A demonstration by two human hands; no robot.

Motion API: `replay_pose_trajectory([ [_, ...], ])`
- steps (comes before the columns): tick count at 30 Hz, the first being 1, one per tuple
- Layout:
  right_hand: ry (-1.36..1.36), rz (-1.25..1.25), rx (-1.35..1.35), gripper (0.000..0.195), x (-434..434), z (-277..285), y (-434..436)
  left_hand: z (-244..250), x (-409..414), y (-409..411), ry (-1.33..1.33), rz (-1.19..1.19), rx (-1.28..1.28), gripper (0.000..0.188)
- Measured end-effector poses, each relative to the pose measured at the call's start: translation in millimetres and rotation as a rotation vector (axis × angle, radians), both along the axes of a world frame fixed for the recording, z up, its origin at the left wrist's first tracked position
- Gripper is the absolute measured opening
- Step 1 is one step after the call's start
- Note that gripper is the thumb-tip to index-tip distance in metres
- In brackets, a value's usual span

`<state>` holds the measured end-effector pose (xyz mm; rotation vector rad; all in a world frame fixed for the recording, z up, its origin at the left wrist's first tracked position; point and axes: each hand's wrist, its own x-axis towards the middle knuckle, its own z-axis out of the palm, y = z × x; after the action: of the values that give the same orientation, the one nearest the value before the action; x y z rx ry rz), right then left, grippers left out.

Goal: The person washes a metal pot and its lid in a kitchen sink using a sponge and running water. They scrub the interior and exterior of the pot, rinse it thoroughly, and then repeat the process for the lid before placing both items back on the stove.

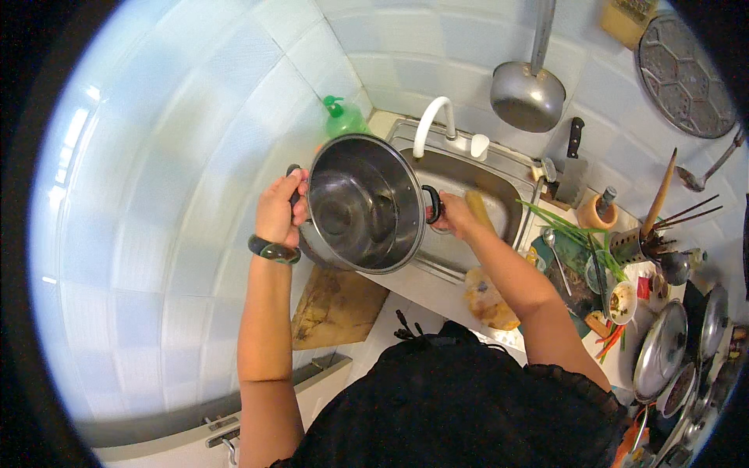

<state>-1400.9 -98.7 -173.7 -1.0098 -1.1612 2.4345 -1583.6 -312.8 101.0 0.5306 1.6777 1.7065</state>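
Note:
Between both hands I hold a large metal stockpot [363, 205], its mouth facing me and its dark inside showing a little glare. My left hand [282, 206] grips one black loop handle [294, 190]. The opposite handle [433, 204] is in my right hand [452, 215]. The pot hangs over the left end of the stainless steel sink [497, 172] and the counter edge. A white curved faucet [433, 120] rises just behind the pot's rim. Whether the pot holds any liquid I cannot tell.
A green pump bottle [345, 119] stands in the corner. A saucepan [528, 96] hangs above the sink. Right of it are a cleaver [572, 175], a mortar [597, 212], green onions [562, 225], a white bowl [622, 303] and a glass lid [661, 351]. A brown board [339, 307] is below the pot.

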Motion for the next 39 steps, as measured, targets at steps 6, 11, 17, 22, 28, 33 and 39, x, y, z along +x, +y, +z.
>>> replay_pose_trajectory([
  [6,-0.073,0.101,-0.059,0.041,-14.1,55.9,-21.0,22.8,1.8,-10.5,0.148,0.075,-0.058,0.022],
  [11,0.042,-0.006,-0.141,0.034,-25.4,107.4,-6.1,40.4,12.3,-10.1,0.27,0.144,-0.001,0.018],
  [17,0.296,-0.177,-0.187,0.042,-24.6,155.4,27.9,58.5,15.8,-26.9,0.461,0.124,0.149,0.024],
  [22,0.45,-0.34,-0.14,0.047,-22.9,181.5,58.3,41.3,7.9,-27.9,0.627,0.047,0.146,0.03],
  [28,0.607,-0.4,-0.106,0.039,-28.7,166.1,80.8,19.3,6.1,-18.5,0.814,-0.013,0.109,0.036],
  [33,0.757,-0.505,-0.072,0.031,-33.1,154.2,89.1,11.2,8.0,-16.0,0.962,-0.101,0.041,0.034],
  [39,0.785,-0.572,-0.025,0.029,-30.7,163.5,92.4,-3.3,4.2,-17.9,1.058,-0.117,0.055,0.03],
])
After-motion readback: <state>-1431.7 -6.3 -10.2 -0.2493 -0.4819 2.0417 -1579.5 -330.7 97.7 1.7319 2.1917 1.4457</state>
